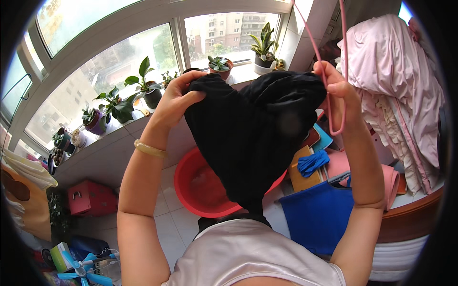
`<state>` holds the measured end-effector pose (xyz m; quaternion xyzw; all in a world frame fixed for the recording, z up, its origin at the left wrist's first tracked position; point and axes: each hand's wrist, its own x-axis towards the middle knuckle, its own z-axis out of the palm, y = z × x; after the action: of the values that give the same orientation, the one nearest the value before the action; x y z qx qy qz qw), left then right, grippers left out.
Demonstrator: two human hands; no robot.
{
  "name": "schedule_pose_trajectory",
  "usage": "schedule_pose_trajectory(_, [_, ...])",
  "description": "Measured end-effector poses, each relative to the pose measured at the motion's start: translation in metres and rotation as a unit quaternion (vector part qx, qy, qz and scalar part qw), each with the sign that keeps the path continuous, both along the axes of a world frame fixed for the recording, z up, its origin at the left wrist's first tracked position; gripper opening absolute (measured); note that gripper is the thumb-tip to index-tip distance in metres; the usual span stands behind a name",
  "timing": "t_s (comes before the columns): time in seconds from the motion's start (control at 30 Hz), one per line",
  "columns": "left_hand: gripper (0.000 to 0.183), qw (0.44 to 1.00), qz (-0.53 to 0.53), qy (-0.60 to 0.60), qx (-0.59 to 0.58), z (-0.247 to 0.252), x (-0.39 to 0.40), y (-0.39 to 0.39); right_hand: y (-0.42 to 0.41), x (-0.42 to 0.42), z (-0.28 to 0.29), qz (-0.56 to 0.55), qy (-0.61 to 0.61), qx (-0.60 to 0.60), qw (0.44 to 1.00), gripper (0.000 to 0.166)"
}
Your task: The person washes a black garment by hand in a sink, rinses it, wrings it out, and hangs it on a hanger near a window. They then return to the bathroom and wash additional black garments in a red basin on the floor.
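A black cloth garment [247, 132] is stretched between my two raised hands and hangs down in front of me. My left hand [182, 96] pinches its upper left edge, thumb on the near side. At the upper right, my right hand [334, 85] grips the bunched cloth. A pink clothes hanger [345, 53] passes over that right hand, its lower bend hanging by the wrist; whether the fingers hold it too, I cannot tell. Beneath the garment stands a red plastic basin [193, 186] on the tiled floor, partly covered from view.
Potted plants [118, 107] line the window sill [141, 119]. Pale pink bedding [390, 71] hangs at the right. Below it are a blue fabric piece [318, 214], a blue cloth [313, 162] and a pink roll [390, 178]. A red box [91, 198] and a blue fan [84, 268] stand at left.
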<state>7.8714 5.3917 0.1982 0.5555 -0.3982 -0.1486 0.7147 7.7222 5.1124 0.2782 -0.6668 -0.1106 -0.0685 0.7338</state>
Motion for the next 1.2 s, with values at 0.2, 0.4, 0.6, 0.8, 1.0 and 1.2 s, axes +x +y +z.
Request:
schedule_pose_trajectory(0.2, [0.041,0.817,0.138,-0.423,0.368,0.019,-0.020,-0.007,-0.023,-0.028,0.026,-0.041,0.010,0.003,0.999,0.039])
schedule_pose_trajectory(0.4, [0.030,0.751,0.208,-0.427,0.459,0.017,-0.022,-0.019,-0.030,-0.048,0.022,-0.052,0.002,-0.029,0.998,0.050])
schedule_pose_trajectory(0.6, [0.025,0.988,0.089,0.050,0.116,0.007,-0.012,-0.037,-0.012,-0.061,0.022,-0.048,-0.035,-0.039,0.997,0.059])
schedule_pose_trajectory(0.8, [0.034,0.903,-0.004,0.379,-0.205,-0.016,-0.015,-0.074,0.029,-0.046,-0.006,-0.096,-0.066,-0.006,0.993,0.044])
schedule_pose_trajectory(1.0, [0.042,0.928,0.055,0.314,-0.192,-0.020,0.006,-0.078,0.017,-0.051,-0.039,-0.138,-0.067,-0.015,0.988,0.044])
schedule_pose_trajectory(1.2, [0.027,0.988,0.120,-0.013,0.096,0.011,0.011,-0.090,-0.019,-0.049,-0.098,-0.118,-0.033,0.096,0.988,0.041])
